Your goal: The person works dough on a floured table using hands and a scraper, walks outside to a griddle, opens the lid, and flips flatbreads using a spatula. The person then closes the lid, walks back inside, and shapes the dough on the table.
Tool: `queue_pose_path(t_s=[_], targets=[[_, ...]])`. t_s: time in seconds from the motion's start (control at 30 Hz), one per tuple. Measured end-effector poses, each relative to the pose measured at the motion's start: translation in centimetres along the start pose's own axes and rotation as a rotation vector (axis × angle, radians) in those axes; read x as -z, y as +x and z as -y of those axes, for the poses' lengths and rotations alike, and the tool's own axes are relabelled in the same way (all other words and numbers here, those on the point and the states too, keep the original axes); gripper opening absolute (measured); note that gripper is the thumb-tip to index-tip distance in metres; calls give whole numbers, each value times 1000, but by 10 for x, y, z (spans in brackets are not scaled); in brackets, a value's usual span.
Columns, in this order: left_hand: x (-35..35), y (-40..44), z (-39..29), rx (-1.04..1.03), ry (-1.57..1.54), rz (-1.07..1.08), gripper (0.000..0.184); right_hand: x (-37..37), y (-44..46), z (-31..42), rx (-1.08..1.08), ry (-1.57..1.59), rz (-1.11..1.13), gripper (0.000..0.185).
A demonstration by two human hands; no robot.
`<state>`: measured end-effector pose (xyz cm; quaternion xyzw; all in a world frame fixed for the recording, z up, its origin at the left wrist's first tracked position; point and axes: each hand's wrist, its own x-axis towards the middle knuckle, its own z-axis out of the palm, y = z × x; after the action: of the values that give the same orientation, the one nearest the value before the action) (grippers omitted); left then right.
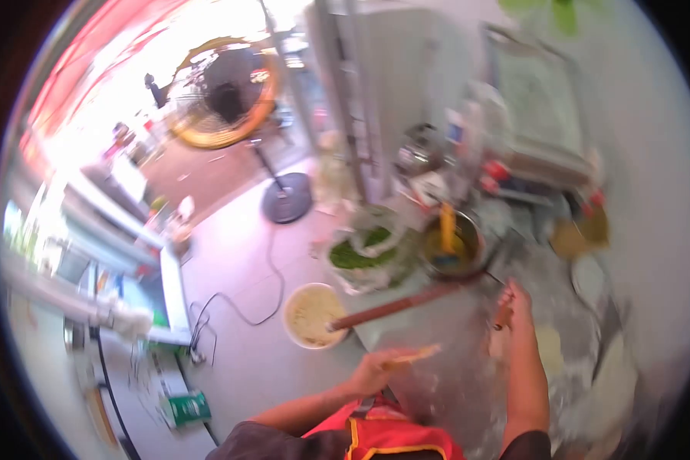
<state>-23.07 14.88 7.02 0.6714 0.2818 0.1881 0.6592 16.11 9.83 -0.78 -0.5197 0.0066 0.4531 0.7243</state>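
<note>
Lying before greens [360, 256], brown rod [402, 303]; right hand [518, 299] around wooden handle [501, 317], left hand [372, 372] around pale strip [420, 356]

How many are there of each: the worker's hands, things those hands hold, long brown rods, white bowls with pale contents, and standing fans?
Hands, left hand and right hand: 2
Held things, pale yellow strip and short brown handle: 2
Long brown rod: 1
White bowl: 1
Standing fan: 1
Total: 7

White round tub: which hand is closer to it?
Left. The left hand is below and right of the tub in view; the right hand is much farther right.
</note>
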Motion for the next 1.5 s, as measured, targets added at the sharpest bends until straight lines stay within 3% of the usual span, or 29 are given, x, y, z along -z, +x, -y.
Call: queue_pose_path(t_s=[0.07,0.17,0.27,0.33,0.4,0.47,0.53,0.57,0.6,0.67,0.77,0.83,0.93,1.03,1.13,1.23,1.4,1.5], targets=[[3,2,-5,-13,-43,-26,36,5,73,-12,-21,168,88,20],[4,5,-7,-47,-30,-39,37,-73,65,4,-11,90,-67,20],[5,12,-14,-31,5,-23,34,-39,72,-3,-90,-248,6,31],[5,24,-33,-52,36,4,32,-31,28,9,134,-683,-6,38],[-1,36,-36,-223,229,36,32,-40,-51,29,384,-582,42,49],[-13,44,-27,-441,409,104,33,-75,-160,51,425,-517,155,57],[-35,49,-26,-655,546,226,33,-73,-237,52,634,-946,420,62],[-44,51,-31,-744,610,316,33,-86,-274,50,664,-1229,375,63],[-57,48,-40,-694,620,425,33,-99,-302,43,648,-1514,345,65],[-75,38,-52,-636,652,646,34,-89,-324,-4,569,-1682,70,66],[-100,16,-53,-591,666,921,37,-44,-343,-56,444,-1592,-264,59],[-102,2,-52,-567,677,1047,39,-17,-359,-85,611,-1524,-275,52],[-82,-8,-45,-794,763,885,42,7,-402,-118,731,-1385,-221,40],[-63,-6,-20,-881,827,982,47,18,-422,-141,741,-1260,-111,39],[-46,-31,4,-813,811,1060,48,15,-417,-171,744,-1241,-86,38],[-28,-47,11,-759,938,914,44,9,-408,-193,771,-1276,-108,40],[-27,-52,38,-849,939,799,45,-28,-399,-207,736,-1368,-112,44],[-21,-48,24,-742,982,735,53,-34,-380,-218,680,-1701,-164,47]])
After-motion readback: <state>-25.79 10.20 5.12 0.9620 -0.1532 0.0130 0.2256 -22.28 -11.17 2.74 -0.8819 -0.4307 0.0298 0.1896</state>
